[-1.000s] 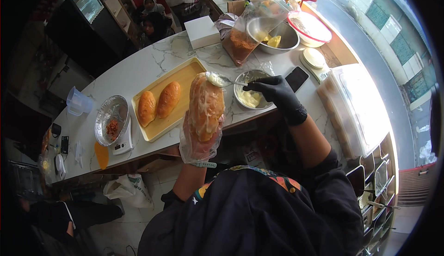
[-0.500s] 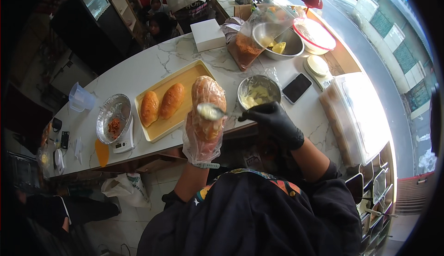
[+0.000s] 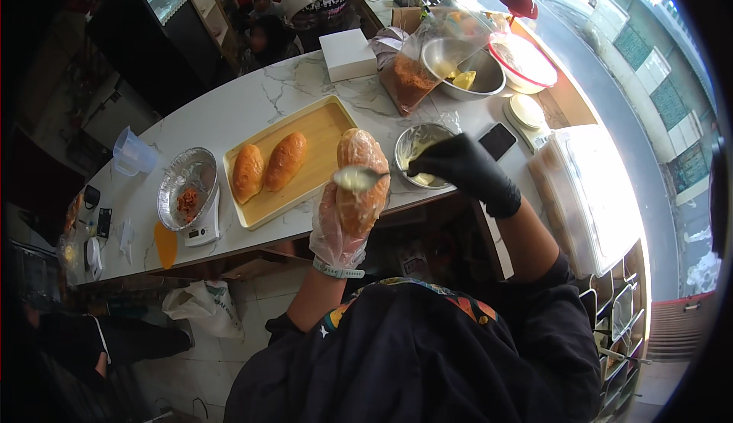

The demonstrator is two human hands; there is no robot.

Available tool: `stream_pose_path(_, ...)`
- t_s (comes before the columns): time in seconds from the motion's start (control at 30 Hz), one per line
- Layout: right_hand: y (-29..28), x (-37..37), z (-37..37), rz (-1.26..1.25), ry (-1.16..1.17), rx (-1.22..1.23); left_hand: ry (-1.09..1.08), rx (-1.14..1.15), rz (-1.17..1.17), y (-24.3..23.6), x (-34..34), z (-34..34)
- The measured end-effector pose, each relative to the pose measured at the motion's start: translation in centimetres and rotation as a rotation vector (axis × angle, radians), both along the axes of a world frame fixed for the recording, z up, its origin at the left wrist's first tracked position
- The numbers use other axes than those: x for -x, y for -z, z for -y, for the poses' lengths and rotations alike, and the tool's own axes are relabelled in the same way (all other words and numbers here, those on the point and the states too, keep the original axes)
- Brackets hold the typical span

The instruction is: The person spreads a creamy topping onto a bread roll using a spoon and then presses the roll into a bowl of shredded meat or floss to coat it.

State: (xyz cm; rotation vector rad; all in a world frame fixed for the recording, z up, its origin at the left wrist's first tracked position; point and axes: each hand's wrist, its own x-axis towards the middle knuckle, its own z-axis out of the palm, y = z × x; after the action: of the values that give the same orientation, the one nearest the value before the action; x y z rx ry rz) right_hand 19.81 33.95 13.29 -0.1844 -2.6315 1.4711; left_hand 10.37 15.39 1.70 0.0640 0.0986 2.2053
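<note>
The bread roll (image 3: pixel 365 208) lies in the person's left hand (image 3: pixel 334 234), which wears a clear plastic glove and grasps it from below and along its left side. The right hand (image 3: pixel 468 168), in a black glove, grips the handle of a spoon (image 3: pixel 372 173), whose bowl is over the roll's middle and carries pale spread (image 3: pixel 351 179). Whether the spoon presses on the crust cannot be told for certain.

The roll's upper part has a whitish, streaky film, so coating looks well under way on the side in view; its underside is hidden. Just beside the right hand's fingers, a steel bowl (image 3: pixel 399 156) holds more spread, seemingly enough to continue.

Beyond the left hand, to its left, a tray (image 3: pixel 323 120) on the desk (image 3: pixel 217 117) holds two more rolls (image 3: pixel 287 161), browned and shiny, with no spread visible; these appear not yet treated. Farther left of that hand, a foil dish (image 3: pixel 201 169) contains orange-brown shreds (image 3: pixel 187 204), none discernible on any roll.
</note>
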Motion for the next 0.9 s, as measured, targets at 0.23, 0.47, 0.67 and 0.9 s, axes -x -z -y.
stream_pose_path(0.23,-0.6,3.8,-3.3,-0.031,0.008,-0.229,0.078,-0.036,0.044,-0.2,-0.3,-1.6)
stream_pose_path(0.47,-5.3,4.7,1.7,0.053,-0.261,-0.457,0.068,-0.052,0.019,1.4,0.1,-0.4)
stream_pose_path(0.67,-4.9,7.3,1.5,0.092,-0.102,-0.691,-0.003,-0.023,0.106,0.4,0.2,-1.0)
stream_pose_path(0.9,-5.3,4.5,5.1,0.187,-0.175,-0.609,-0.121,0.022,0.094,-0.1,1.4,0.0)
